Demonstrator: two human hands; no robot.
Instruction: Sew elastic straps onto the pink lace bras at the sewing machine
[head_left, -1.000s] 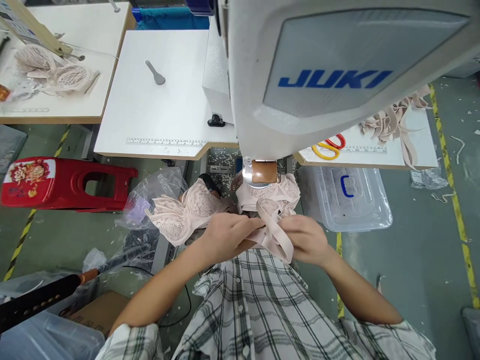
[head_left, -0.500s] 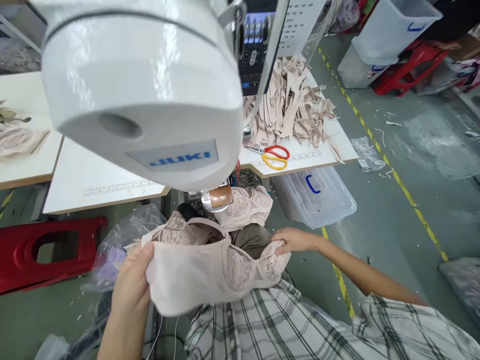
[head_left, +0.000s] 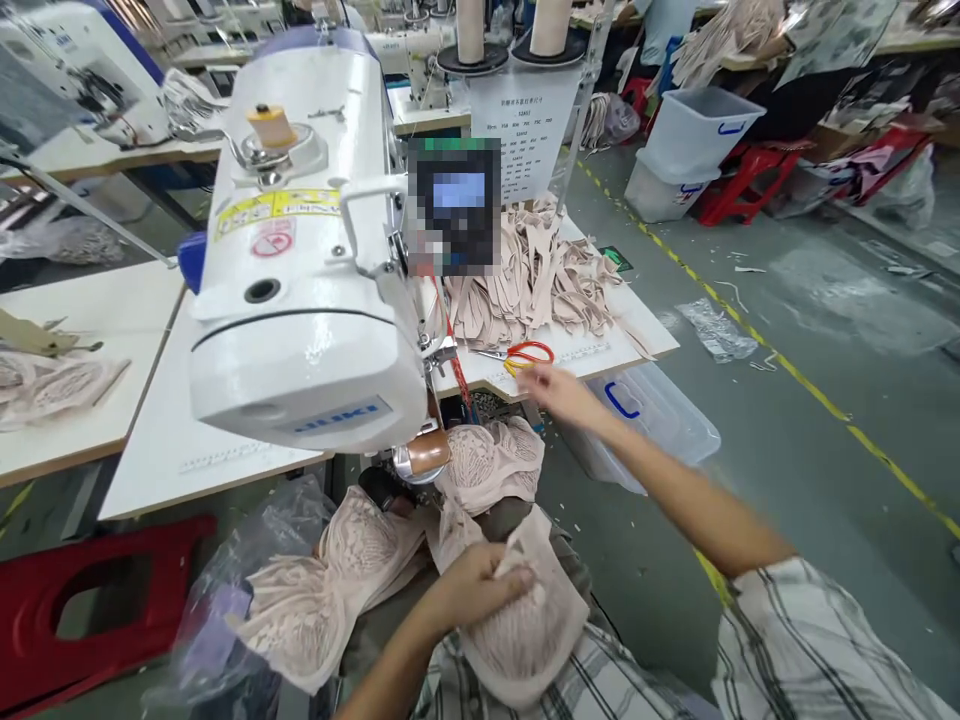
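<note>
My left hand is closed on a pale pink lace bra, gripping bunched fabric over my lap. The bra's other lace cups hang to the left across my knees; how the pieces join is partly hidden. My right hand reaches to the table's front edge, its slightly blurred fingertips at the yellow handle of a pair of scissors. The scissors lie flat, one handle red, one yellow, the latter partly covered by my fingers. Another lace bra sits beyond, below the sewing machine head.
Cut pink fabric strips are heaped behind the scissors. A lidded clear bin stands under the table's right end. At left are a red stool and a plastic bag. Thread cones stand behind the control panel.
My right hand has let go of the bra and moved up to the scissors. My left hand has shifted right, now gripping bunched fabric. The bra is lower and folded. The view has tilted up.
</note>
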